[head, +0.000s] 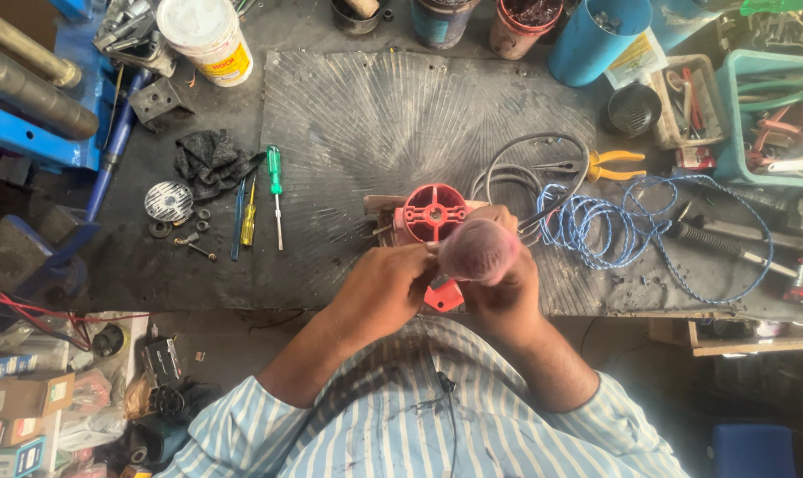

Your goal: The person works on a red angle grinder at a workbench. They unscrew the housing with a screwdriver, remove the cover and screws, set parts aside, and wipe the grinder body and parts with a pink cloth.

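While the person leans over the dark workbench (348, 115), both hands meet just in front of the chest, at the near edge of the bench. The left hand (379, 288) comes in from the left and its fingertips (428, 257) are pressed together on something small at the edge of the red motor housing (432, 212); what they pinch exactly I cannot tell. The right hand (499, 283) is closed around a rounded pinkish object (478, 250), blurred in the picture, which it holds just beside the left fingertips. The housing lies directly beyond the two hands, touching or almost touching them, with its round open face turned up to the camera, so its long axis points upward. Both hands are about equally near to it; the left one is nearer to its rim. A small red piece (444, 296) shows under the hands. To the right lie a grey cable (530, 146), a coil of blue cord (596, 221) and yellow pliers (616, 163); to the left, well apart, a green screwdriver (276, 181) and a black rag (211, 159).
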`<state>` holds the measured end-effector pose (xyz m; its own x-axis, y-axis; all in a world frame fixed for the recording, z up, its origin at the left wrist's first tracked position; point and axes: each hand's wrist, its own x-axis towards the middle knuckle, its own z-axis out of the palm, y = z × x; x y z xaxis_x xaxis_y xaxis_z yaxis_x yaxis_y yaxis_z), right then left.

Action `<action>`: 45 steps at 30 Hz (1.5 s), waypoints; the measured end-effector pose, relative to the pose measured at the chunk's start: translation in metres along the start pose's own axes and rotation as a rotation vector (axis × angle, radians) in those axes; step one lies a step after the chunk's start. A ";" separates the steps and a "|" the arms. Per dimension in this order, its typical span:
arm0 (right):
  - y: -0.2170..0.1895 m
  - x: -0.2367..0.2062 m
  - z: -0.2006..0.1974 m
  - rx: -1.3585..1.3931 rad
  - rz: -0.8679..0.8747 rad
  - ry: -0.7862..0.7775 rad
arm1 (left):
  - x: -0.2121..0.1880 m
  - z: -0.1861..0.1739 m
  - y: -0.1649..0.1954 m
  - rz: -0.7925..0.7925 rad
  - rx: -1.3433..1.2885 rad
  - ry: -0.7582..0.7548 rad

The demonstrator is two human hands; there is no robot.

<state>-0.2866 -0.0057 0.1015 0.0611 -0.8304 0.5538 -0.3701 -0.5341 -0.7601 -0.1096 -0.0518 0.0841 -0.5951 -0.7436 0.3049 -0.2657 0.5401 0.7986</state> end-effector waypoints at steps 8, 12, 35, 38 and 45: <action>-0.004 0.009 0.001 0.017 0.056 0.054 | 0.008 0.000 0.002 -0.060 0.116 0.077; -0.002 0.009 -0.004 0.007 0.106 0.030 | 0.013 -0.009 0.002 0.075 -0.049 0.050; -0.006 -0.006 0.033 -0.077 0.158 0.174 | 0.012 -0.034 -0.020 0.117 -0.087 -0.045; -0.010 -0.013 0.044 0.168 0.475 0.314 | 0.016 -0.037 -0.016 0.067 -0.051 -0.020; -0.022 -0.010 0.054 -0.024 0.245 0.373 | 0.021 -0.049 -0.003 0.212 -0.099 -0.044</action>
<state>-0.2292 0.0064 0.0944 -0.3680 -0.8156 0.4466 -0.3538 -0.3213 -0.8784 -0.0845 -0.0887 0.1132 -0.6627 -0.5988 0.4497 -0.0570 0.6391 0.7670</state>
